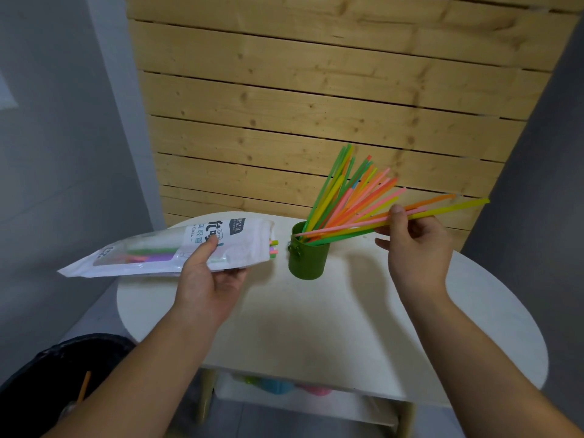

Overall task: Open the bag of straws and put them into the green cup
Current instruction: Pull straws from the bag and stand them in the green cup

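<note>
A green cup [308, 259] stands on the round white table [316, 317] and holds several coloured straws [344, 191] fanned up and to the right. My right hand [414, 245] pinches a few long straws [442, 207] whose lower ends rest in the cup. My left hand [208, 276] holds the white straw bag [177, 251] level over the table's left edge, its open mouth facing the cup. A few straw tips [274, 248] poke out of that mouth.
A wall of pale wooden planks [316, 105] rises right behind the table. A black bin [63, 380] sits on the floor at lower left. Under the tabletop a shelf holds coloured items [278, 387]. Grey walls flank both sides.
</note>
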